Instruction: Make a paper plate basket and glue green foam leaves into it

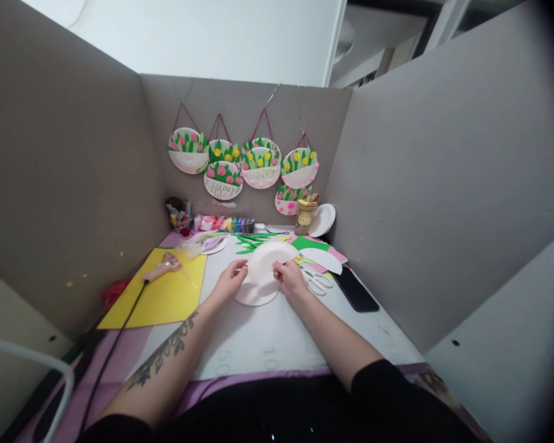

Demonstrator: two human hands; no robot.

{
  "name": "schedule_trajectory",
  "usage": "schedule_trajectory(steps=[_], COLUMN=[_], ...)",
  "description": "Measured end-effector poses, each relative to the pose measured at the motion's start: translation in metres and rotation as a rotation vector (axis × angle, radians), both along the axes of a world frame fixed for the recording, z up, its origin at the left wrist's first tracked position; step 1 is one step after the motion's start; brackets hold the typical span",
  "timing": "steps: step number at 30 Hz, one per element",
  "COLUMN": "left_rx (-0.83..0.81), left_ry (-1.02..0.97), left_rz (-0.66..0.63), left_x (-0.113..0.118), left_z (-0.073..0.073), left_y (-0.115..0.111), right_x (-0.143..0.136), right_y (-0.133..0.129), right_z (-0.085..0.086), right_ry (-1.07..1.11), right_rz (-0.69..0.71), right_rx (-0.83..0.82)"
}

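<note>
Our right hand [287,275] pinches the paper plate [262,261]; our left hand [232,277] curls half-open at its edge (glue gun [164,268] farther left).

The person wears black: a black garment [263,412] covers the body, and its sleeves leave both forearms bare. The left sleeve [120,429] and the right sleeve [381,384] are plain black too. A dark tattoo [166,351] of a leafy branch trails along the left forearm. Tiny bright specks [311,429] dot the garment's front.
</note>
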State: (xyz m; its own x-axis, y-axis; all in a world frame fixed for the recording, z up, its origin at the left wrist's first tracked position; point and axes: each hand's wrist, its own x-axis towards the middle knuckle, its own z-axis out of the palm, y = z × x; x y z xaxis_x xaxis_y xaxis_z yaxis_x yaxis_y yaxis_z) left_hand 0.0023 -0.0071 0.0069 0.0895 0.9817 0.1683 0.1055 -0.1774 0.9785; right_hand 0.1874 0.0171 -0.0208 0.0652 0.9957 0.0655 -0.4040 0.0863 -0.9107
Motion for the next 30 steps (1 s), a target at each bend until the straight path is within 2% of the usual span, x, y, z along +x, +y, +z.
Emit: schedule_trajectory(steps=[2, 4, 5, 7, 11, 13, 15, 18, 21, 23, 25, 28, 30], left_rx=[0.03, -0.008, -0.04, -0.09, -0.097, -0.096, -0.075, -0.05, -0.194, -0.303, -0.336, -0.274, -0.142], left_ry=[-0.063, -0.102, -0.112, -0.125, -0.187, -0.22, -0.25, -0.324, -0.403, -0.434, -0.447, -0.341, -0.152], left_rz=[0.014, -0.051, -0.085, -0.099, 0.026, 0.039, 0.032, 0.0, -0.085, -0.142, -0.185, -0.172, -0.065], left_x=[-0.001, -0.002, -0.004, -0.006, -0.012, -0.014, -0.013, -0.01, -0.007, -0.006, -0.006, -0.006, -0.006], left_z=[0.004, 0.007, 0.008, 0.008, 0.002, -0.001, -0.001, 0.002, 0.006, 0.008, 0.009, 0.007, 0.005], left_y=[-0.001, -0.002, -0.002, 0.0, 0.007, 0.01, 0.01, 0.006, 0.003, 0.001, 0.0, -0.002, -0.003], right_x=[0.006, 0.009, 0.008, 0.006, 0.002, 0.002, 0.002, 0.004, 0.007, 0.01, 0.012, 0.012, 0.01], right_y=[-0.001, -0.005, -0.006, -0.009, -0.012, -0.012, -0.013, -0.013, -0.012, -0.011, -0.01, -0.01, -0.011], right_z=[0.002, 0.003, 0.004, 0.005, 0.006, 0.007, 0.008, 0.008, 0.007, 0.005, 0.003, 0.002, 0.001], right_ry=[-0.156, -0.247, -0.263, -0.274, -0.288, -0.337, -0.454, -0.697, -0.86, -0.934, -0.987, -0.993, -0.903], right_rz=[0.171, 0.32, 0.348, 0.326, 0.345, 0.349, 0.222, -0.055, -0.231, -0.306, -0.356, -0.391, -0.404], right_rx=[0.064, 0.119, 0.139, 0.159, 0.159, 0.192, 0.279, 0.525, 0.73, 0.795, 0.842, 0.863, 0.802])
